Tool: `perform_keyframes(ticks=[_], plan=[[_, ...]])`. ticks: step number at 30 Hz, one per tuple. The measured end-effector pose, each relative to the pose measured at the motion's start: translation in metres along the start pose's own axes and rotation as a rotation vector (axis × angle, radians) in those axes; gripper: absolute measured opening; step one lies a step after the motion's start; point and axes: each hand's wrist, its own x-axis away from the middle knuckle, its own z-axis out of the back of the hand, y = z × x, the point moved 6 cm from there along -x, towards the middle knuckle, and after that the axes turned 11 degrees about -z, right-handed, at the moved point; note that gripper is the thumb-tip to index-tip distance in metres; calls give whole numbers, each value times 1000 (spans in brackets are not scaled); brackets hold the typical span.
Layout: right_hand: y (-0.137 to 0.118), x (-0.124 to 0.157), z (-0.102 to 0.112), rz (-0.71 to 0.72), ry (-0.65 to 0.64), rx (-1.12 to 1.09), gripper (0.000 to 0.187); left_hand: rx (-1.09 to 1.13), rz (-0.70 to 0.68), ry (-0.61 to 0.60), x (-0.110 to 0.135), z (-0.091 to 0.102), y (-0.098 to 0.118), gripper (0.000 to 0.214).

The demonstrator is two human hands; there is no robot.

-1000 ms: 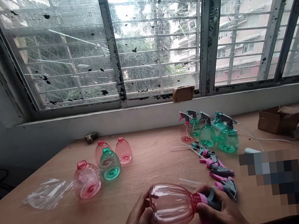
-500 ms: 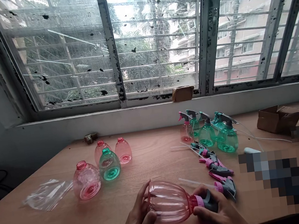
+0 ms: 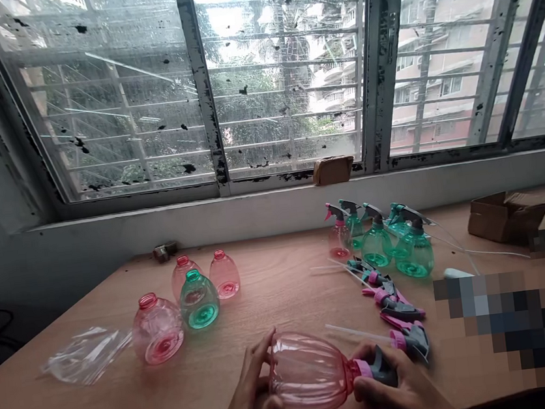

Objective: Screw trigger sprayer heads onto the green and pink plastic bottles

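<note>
A clear pink spray bottle (image 3: 308, 368) lies sideways in front of me, its base towards the left. My left hand (image 3: 247, 394) is curved loosely around the base, fingers behind it and thumb at the near edge. On the neck end, my right hand (image 3: 395, 381) grips the pink collar and grey spray head (image 3: 380, 369) between thumb and fingers. Just beyond that hand lies a loose pink-and-grey spray head (image 3: 411, 341) with a thin clear tube. More loose spray heads (image 3: 392, 302) form a row behind it. Something pink under my right hand is mostly hidden.
Open pink bottles (image 3: 157, 329) and a green bottle (image 3: 199, 298) stand at the left, beside a clear plastic bag (image 3: 87, 355). Several fitted spray bottles (image 3: 413, 251) stand at the back right. Beyond them are a cardboard box (image 3: 505, 217) and white cable. A blurred-out patch covers the right.
My left thumb has shifted slightly down and away from the bottle's base. The bottle has turned a little in my hands. Everything else on the table stays in place.
</note>
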Motion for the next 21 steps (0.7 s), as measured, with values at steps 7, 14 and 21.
perform_keyframes(ticks=[7,14,21], plan=[[-1,0,-1,-2,-8,-29,50,-89,-38,-8,1,1,8,61],[1,1,0,-2,13,-51,51,-107,-185,17,0,-5,24,56],[3,1,1,30,43,-86,46,-36,56,63,0,9,-12,72]])
